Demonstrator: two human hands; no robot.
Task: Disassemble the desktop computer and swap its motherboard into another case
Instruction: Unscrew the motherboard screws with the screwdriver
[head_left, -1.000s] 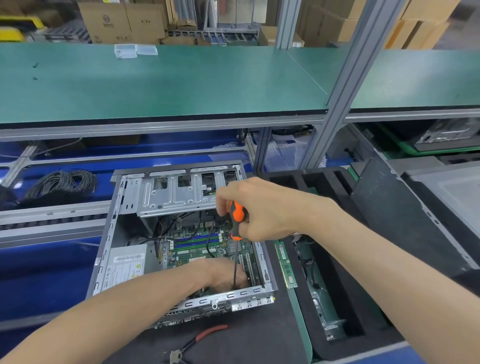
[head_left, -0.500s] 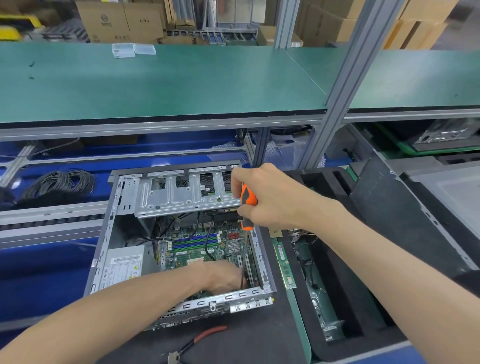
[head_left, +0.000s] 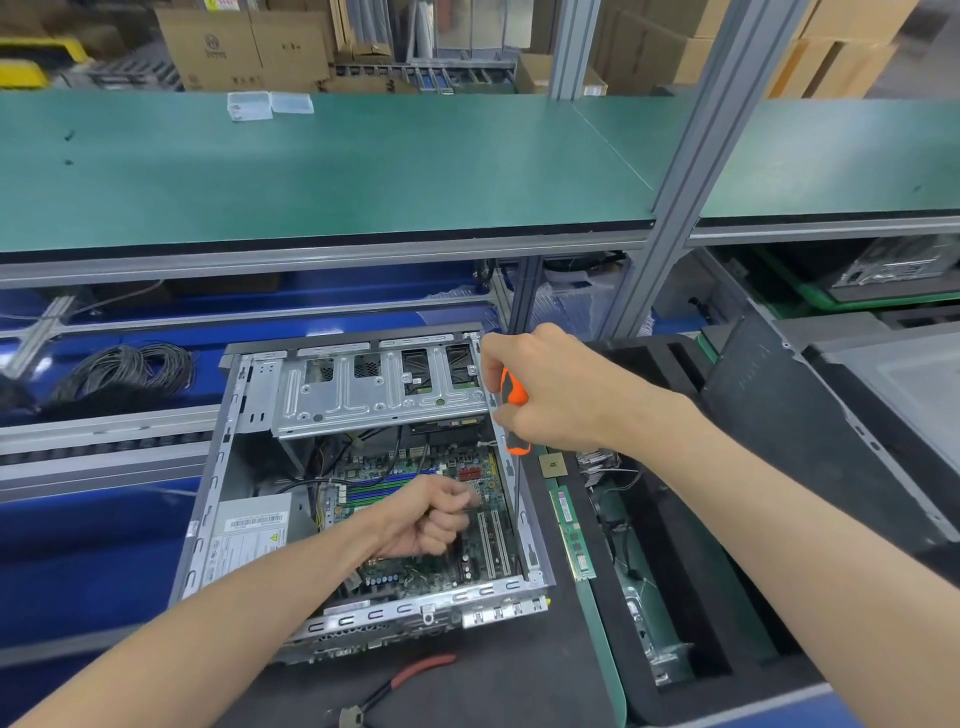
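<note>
While the right hand (head_left: 550, 395) grips an orange screwdriver (head_left: 513, 410) upright at the case's right wall, the left hand (head_left: 431, 517), curled, contents unclear, hovers nearer the motherboard (head_left: 467, 478) lying flat below, frame centre.

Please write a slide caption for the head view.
Right hand holds a screwdriver beside the open computer case.

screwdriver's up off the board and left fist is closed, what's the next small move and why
Probably carry the left hand out of the open case to drop whatever it grips. The fist is closed above the motherboard, perhaps on a loosened screw, while the right hand holds the screwdriver over the case's right wall.
</note>
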